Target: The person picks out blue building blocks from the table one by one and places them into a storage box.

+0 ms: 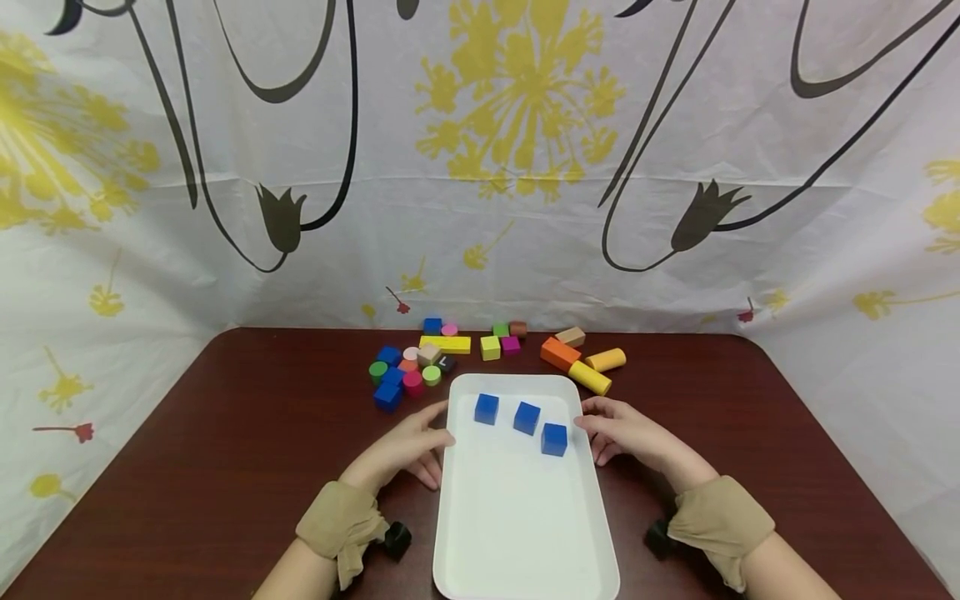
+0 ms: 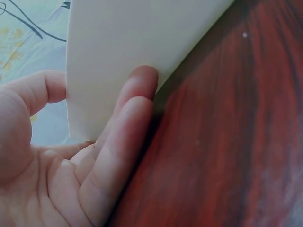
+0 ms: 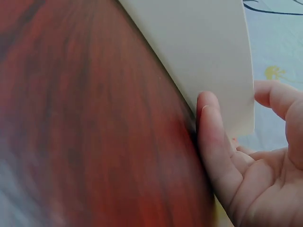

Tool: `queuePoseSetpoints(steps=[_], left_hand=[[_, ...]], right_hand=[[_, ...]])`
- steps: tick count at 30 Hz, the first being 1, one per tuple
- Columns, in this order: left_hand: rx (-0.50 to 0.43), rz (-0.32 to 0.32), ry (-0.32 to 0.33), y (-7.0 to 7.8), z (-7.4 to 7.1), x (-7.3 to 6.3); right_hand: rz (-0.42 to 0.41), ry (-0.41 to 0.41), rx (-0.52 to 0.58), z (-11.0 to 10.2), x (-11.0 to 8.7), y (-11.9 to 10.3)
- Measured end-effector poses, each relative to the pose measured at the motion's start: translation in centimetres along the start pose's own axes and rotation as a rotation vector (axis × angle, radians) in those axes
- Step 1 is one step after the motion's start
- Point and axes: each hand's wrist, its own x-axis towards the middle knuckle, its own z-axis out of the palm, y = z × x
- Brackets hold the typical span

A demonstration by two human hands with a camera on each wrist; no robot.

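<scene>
A white rectangular tray (image 1: 525, 517) lies lengthwise before me. Three blue cubes (image 1: 554, 439) sit inside it, toward the far end. My left hand (image 1: 401, 450) grips the tray's left side, thumb on the rim and fingers lower down. Up close in the left wrist view, the fingers (image 2: 125, 127) press against the tray's pale outer face (image 2: 109, 42). On the opposite side my right hand (image 1: 626, 433) holds the right rim the same way. The right wrist view shows the thumb (image 3: 272, 97) at the tray's edge and fingers along its outer wall (image 3: 203, 47).
Beyond the tray's far left corner lies a loose group of coloured blocks, among them a blue cube (image 1: 387, 396) and a long yellow bar (image 1: 445, 344). An orange block (image 1: 560, 353) and yellow cylinders (image 1: 590, 378) lie behind its far right corner. A patterned cloth (image 1: 480, 208) hangs behind the dark red table (image 1: 225, 467).
</scene>
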Motion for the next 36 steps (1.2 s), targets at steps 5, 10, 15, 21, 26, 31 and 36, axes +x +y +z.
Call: queuePoseSetpoints(steps=[5,10,15,21,26,31,36], left_hand=[[0.020,0.006,-0.006,0.3,0.1,-0.2],[0.052,0.007,-0.009,0.6,0.1,-0.4],[0.129,0.021,0.019,1.3,-0.3,-0.8],[0.244,0.046,0.171,2.4,-1.2,-1.3],[0.369,0.090,0.363,3.5,-2.1,-2.1],[0.584,0.190,0.616,4.0,-2.8,-2.9],[0.713,0.254,0.850,3.3,-3.1,-2.9]], right_hand=[[-0.003,-0.021,0.005,0.0,0.1,0.5],[-0.008,-0.023,-0.001,0.4,0.1,0.5],[-0.010,-0.018,0.015,0.8,0.0,0.4],[-0.018,-0.007,0.024,0.8,-0.1,0.6],[-0.020,-0.004,0.035,0.7,-0.2,0.7],[-0.017,-0.001,0.050,0.6,-0.1,0.8],[-0.014,0.001,0.054,0.7,-0.1,0.8]])
